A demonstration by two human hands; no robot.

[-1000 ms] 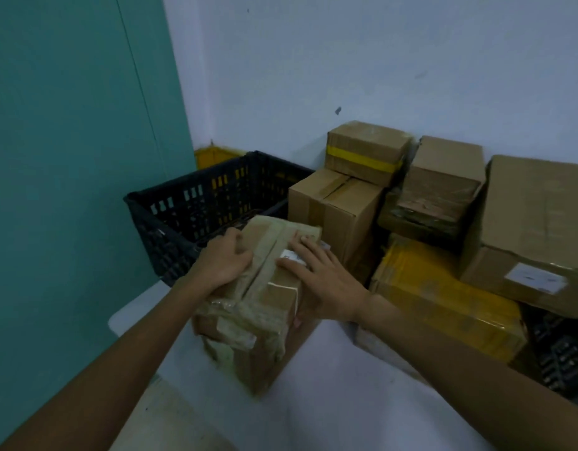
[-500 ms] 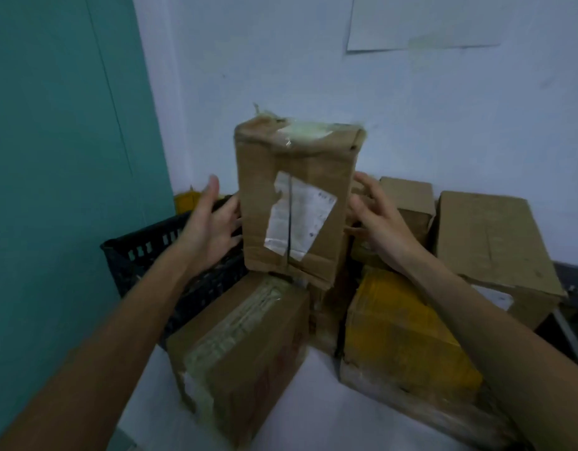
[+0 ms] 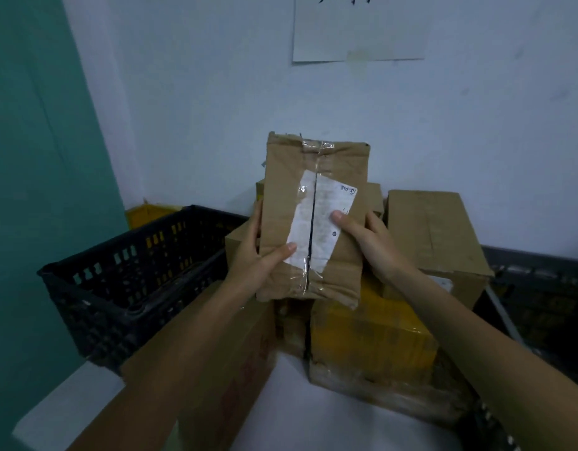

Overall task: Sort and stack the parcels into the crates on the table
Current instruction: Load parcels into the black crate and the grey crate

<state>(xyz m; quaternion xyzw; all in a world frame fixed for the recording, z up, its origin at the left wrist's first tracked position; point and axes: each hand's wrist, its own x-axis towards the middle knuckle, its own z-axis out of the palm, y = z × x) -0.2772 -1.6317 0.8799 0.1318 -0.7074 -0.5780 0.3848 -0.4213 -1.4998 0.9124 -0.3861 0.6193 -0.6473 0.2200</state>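
Head camera view: we hold a brown cardboard parcel upright before the pale wall, over the heap of boxes at the back of the white bench. Our left hand grips its left edge, with the thumb laid across the front face and the fingers curled round behind. Our right hand grips the right edge, with the thumb pressed on the white label and the fingers hidden behind the cardboard. The label sits tilted on the front face and is split down the middle by the parcel's seam. Clear tape runs up over the crumpled top flap.

The parcel's lower edge shows just over a box wrapped in yellow tape that rests on the bench; whether the two touch, we cannot tell. Left of that box, under our left forearm, a large brown carton with red print stands on the bench.

A black crate with slotted walls sits at the left end of the bench, beside the teal wall. The corner of a yellow crate shows behind it. Another brown box rests high in the heap to the right, with a dark crate beyond it. A sheet of paper is taped to the pale wall above.
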